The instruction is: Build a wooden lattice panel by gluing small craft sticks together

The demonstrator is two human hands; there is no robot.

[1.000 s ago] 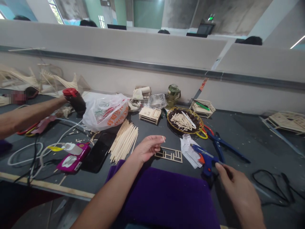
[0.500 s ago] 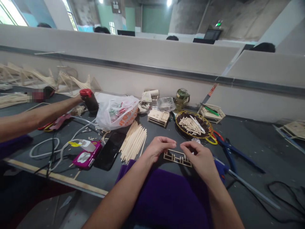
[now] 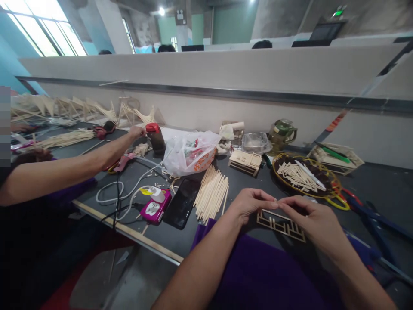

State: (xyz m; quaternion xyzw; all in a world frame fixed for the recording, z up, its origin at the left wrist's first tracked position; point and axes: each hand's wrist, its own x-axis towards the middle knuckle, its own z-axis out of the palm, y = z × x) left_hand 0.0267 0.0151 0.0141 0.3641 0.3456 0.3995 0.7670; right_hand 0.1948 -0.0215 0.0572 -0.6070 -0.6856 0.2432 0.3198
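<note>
Above a small wooden lattice frame of thin sticks, my two hands meet fingertip to fingertip. My left hand is pinched closed, thumb against fingers. Likewise pinched is my right hand, its tips touching those of the left. A tiny pale bit shows at the fingertips, too small to name. The lattice frame lies on the dark table just below, its right part partly covered by my right hand. To the left of my left hand lies a pile of thin wooden sticks.
A basket of short sticks, a stick-built model, a green jug and a plastic bag stand behind. Left are a black phone, a magenta power strip and cables. A co-worker's hand reaches a red-lidded bottle.
The view has turned left, so everything sits further right. My hands' fingertips have come together from a small gap. The co-worker's arm still reaches toward the red-lidded bottle.
</note>
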